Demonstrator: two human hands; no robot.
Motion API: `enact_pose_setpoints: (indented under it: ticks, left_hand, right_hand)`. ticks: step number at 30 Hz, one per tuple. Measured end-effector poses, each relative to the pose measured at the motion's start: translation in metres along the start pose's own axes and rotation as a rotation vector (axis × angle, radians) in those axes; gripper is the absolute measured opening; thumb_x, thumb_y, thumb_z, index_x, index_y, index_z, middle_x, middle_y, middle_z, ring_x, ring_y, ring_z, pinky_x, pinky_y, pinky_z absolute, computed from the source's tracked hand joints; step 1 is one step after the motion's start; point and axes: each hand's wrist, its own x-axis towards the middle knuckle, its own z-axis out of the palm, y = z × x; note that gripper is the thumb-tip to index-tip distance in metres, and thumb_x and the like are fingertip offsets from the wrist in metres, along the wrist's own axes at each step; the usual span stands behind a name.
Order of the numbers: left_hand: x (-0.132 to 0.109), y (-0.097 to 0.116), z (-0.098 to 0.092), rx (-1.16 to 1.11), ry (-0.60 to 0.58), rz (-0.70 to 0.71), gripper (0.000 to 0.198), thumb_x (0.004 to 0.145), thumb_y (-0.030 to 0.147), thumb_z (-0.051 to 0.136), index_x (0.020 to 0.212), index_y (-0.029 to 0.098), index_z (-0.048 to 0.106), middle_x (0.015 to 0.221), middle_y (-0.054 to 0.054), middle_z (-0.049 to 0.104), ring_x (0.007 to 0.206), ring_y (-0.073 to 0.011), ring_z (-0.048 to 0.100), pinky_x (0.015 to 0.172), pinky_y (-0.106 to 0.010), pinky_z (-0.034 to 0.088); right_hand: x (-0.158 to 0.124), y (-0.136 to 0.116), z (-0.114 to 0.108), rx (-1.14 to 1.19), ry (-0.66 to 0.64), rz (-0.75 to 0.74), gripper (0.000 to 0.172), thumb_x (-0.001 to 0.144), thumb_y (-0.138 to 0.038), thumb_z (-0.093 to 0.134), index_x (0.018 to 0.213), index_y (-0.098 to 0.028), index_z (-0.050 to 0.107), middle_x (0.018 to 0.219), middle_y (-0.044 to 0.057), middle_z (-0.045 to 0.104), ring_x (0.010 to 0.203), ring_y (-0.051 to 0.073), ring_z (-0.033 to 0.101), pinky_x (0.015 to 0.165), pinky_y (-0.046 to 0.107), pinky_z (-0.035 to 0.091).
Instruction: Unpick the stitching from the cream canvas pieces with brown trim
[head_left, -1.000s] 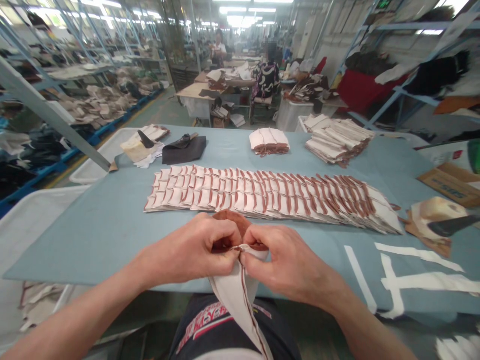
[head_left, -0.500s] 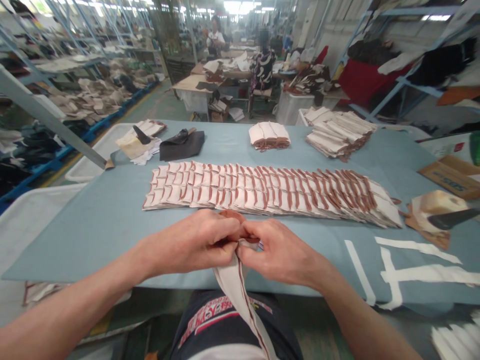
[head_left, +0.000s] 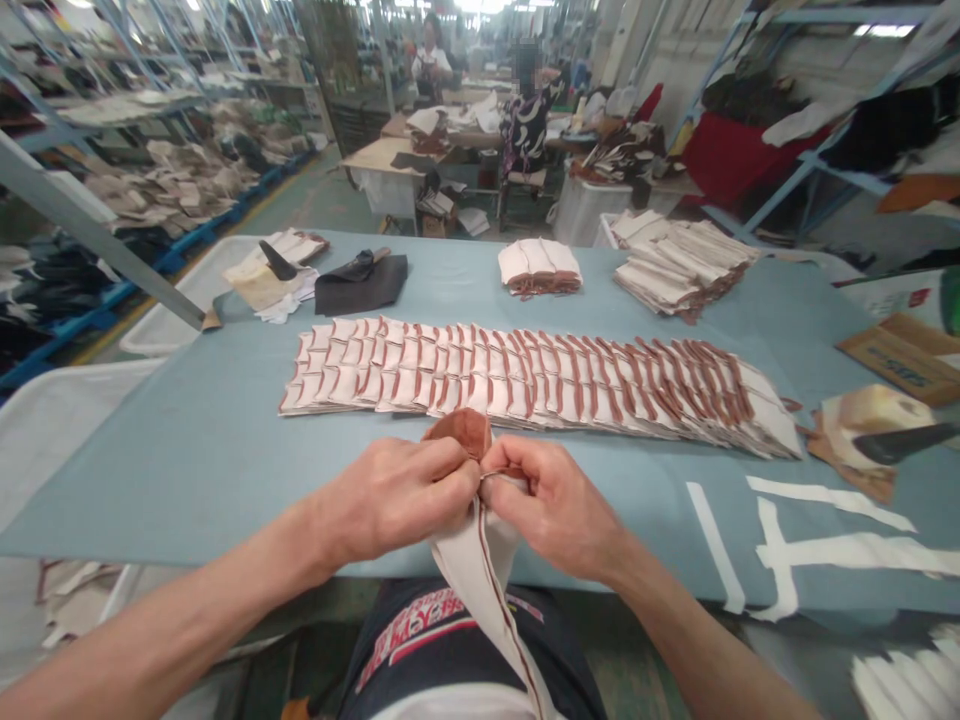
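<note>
Both my hands meet at the near edge of a blue-covered table (head_left: 187, 470). My left hand (head_left: 397, 500) and my right hand (head_left: 551, 505) are closed, pinching the top of a cream fabric piece with a brown edge (head_left: 476, 585) that hangs down over my lap. A brown rounded flap of the same piece (head_left: 459, 430) sticks up between my fingers. Just beyond my hands lies a long overlapping row of cream pieces with brown trim (head_left: 525, 380).
Further back are a small stack of cream pieces (head_left: 538, 267), a larger stack (head_left: 679, 262), a dark fabric piece (head_left: 361, 285) and a cardboard box (head_left: 904, 352) at right. White strips (head_left: 825, 545) lie at front right. People work at tables behind.
My hands stay pinched on the piece and have shifted slightly. The brown flap, pressed low half a second ago, now stands up higher between my fingers.
</note>
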Motion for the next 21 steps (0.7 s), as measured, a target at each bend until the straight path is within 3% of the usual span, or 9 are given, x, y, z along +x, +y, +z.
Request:
enact_pose_setpoints:
  ticks: [5,8,10,12,16,21]
  left_hand:
    - [0.002,-0.003,-0.002,0.000,0.013,0.098,0.015,0.106,0.012,0.041,0.111,0.018,0.054,0.076,0.000,0.067,0.060,-0.0149,0.060,0.054,-0.027,0.041]
    - [0.008,-0.005,-0.006,-0.057,0.055,0.112,0.023,0.107,0.013,0.041,0.127,0.018,0.051,0.076,-0.001,0.069,0.061,-0.0168,0.063,0.055,-0.027,0.044]
    - [0.012,-0.006,-0.009,-0.100,0.018,0.134,0.030,0.105,0.010,0.040,0.133,0.019,0.048,0.076,-0.002,0.070,0.062,-0.0176,0.065,0.055,-0.027,0.047]
    - [0.016,-0.007,-0.011,-0.117,-0.033,0.162,0.033,0.104,0.008,0.039,0.133,0.020,0.048,0.076,-0.002,0.070,0.062,-0.0175,0.066,0.055,-0.027,0.048]
    - [0.019,-0.008,-0.010,-0.057,-0.003,0.204,0.028,0.102,0.008,0.041,0.121,0.021,0.054,0.070,-0.001,0.068,0.052,-0.0163,0.058,0.049,-0.029,0.043]
    - [0.021,-0.010,-0.011,-0.010,-0.022,0.228,0.028,0.098,0.005,0.043,0.117,0.022,0.054,0.068,0.000,0.067,0.050,-0.0157,0.056,0.046,-0.029,0.041]
  right_hand:
    - [-0.006,0.002,0.003,0.207,0.007,0.038,0.014,0.082,-0.029,0.055,0.071,-0.020,0.053,0.063,-0.005,0.047,0.059,0.011,0.041,0.054,0.023,0.032]
    - [-0.009,0.001,0.001,0.319,-0.032,0.080,0.018,0.083,-0.034,0.057,0.073,-0.019,0.053,0.065,-0.004,0.047,0.060,0.011,0.041,0.056,0.023,0.034]
    - [-0.012,0.003,-0.001,0.375,-0.047,0.114,0.019,0.083,-0.035,0.059,0.075,-0.019,0.054,0.066,-0.004,0.047,0.060,0.011,0.040,0.056,0.023,0.033]
    - [-0.014,0.007,-0.001,0.469,-0.079,0.143,0.019,0.082,-0.036,0.062,0.078,-0.018,0.056,0.067,-0.004,0.048,0.060,0.010,0.040,0.055,0.022,0.032]
    - [-0.013,0.019,0.000,0.702,-0.170,0.192,0.023,0.078,-0.040,0.066,0.081,-0.017,0.060,0.064,-0.004,0.050,0.054,0.010,0.036,0.051,0.022,0.027]
    - [-0.005,0.017,-0.003,0.685,-0.194,0.251,0.025,0.072,-0.041,0.065,0.074,-0.017,0.059,0.060,-0.003,0.051,0.050,0.009,0.035,0.047,0.021,0.025]
